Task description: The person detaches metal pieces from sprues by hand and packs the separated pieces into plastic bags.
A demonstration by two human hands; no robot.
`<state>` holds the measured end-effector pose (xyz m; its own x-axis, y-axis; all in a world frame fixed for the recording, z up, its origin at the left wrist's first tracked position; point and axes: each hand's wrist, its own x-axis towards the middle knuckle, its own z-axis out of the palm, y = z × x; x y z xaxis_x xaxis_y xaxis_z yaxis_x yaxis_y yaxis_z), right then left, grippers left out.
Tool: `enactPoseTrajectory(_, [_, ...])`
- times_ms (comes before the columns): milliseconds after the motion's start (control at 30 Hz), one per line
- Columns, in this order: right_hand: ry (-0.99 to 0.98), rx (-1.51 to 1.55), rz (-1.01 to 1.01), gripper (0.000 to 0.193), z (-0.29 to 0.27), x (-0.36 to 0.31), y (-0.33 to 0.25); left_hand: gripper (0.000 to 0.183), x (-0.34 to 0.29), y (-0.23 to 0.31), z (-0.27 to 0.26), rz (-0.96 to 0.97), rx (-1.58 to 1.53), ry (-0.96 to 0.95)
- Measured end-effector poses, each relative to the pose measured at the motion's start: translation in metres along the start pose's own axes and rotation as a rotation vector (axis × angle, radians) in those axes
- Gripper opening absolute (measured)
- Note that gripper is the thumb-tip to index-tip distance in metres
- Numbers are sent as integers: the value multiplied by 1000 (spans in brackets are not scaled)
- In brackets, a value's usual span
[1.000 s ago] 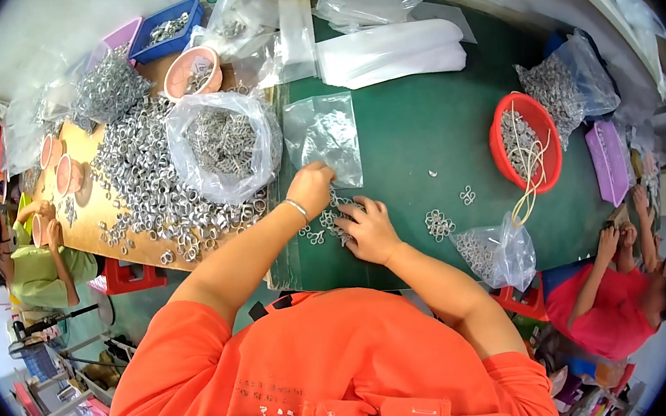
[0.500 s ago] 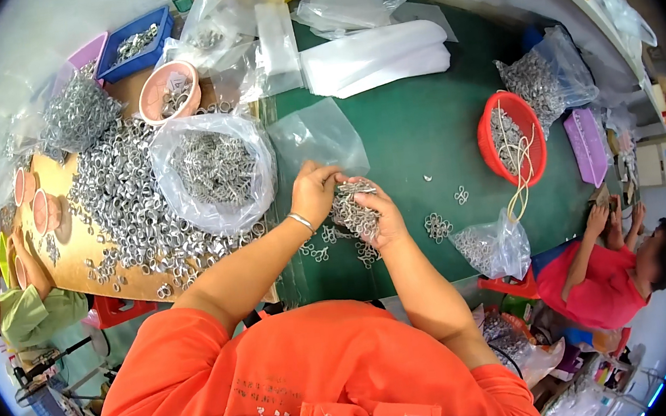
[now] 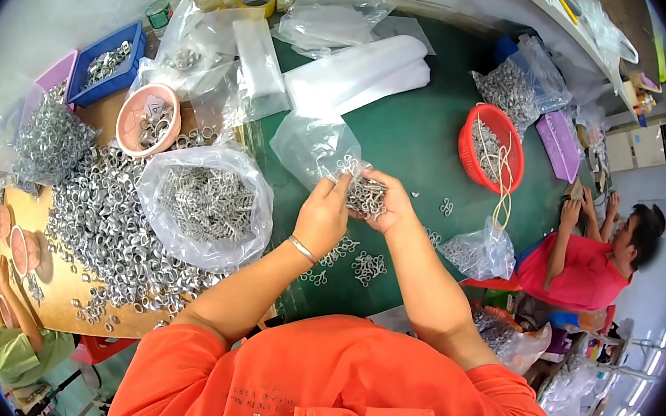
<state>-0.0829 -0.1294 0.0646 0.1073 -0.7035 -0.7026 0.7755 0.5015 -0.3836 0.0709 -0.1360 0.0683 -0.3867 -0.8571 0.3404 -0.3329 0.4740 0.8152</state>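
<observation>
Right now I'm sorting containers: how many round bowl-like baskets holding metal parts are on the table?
2. A pink bowl sits at the far left beside the blue tray; a red basket sits at the right on the green mat. Bags may hide others.

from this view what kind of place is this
Likely a small packing workshop. The left hand and right hand bag small metal parts, a heap of metal rings covers the table, and co-workers sit close by.

A green table (image 3: 414,130) carries bagged metal rings (image 3: 207,205), a red basket (image 3: 491,149) and loose clips (image 3: 368,267).
</observation>
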Motion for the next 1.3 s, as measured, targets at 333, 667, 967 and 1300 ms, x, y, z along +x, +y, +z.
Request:
enactPoseTrajectory(333, [38,-134,-206,22,44,14,2,45,29,3,-16,-448,-197,29])
enactPoseTrajectory(667, [71,-1301,-633,19,56,-23,-27,37,54,-5,-55,-470,-154,3])
enactPoseTrajectory(967, [-32,-1769,-890,89,-75,-61,63,25,64,-55,-81,-681,-562,196])
enactPoseTrajectory(1300, [-131,-1931,-1276,33,-60,-20,126,31,84,-100,-5,-416,748,-521])
